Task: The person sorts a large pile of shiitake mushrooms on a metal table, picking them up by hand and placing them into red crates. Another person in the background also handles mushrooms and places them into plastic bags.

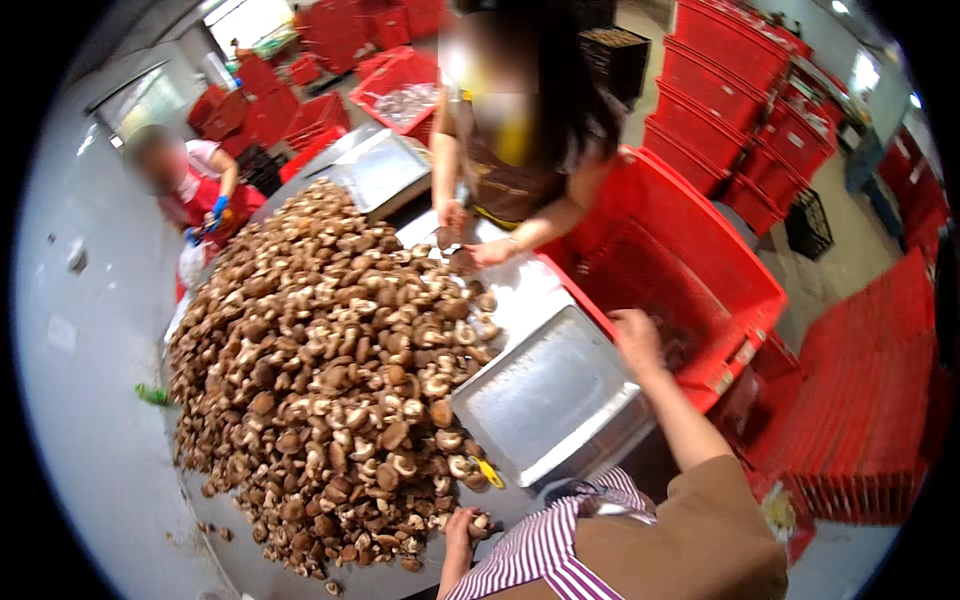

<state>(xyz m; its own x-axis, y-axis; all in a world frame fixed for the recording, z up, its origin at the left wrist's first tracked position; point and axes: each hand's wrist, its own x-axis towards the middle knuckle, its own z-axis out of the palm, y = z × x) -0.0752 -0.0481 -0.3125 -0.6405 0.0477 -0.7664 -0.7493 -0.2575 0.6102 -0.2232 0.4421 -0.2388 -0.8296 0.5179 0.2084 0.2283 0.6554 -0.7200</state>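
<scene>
A large heap of brown shiitake mushrooms covers much of the metal table. At its lower edge, my left hand has its fingers around a mushroom. My right hand is at the near rim of a big red plastic crate; its fingertips are partly hidden, and whether it grips anything is unclear. Between my hands lies a shallow metal tray, with a yellow-handled tool beside its left corner, against the mushrooms.
Across the table, a co-worker's hands hold mushrooms. A second metal tray lies beyond the heap, near another worker in blue gloves. Stacked red crates stand behind, and more nested ones are at the right.
</scene>
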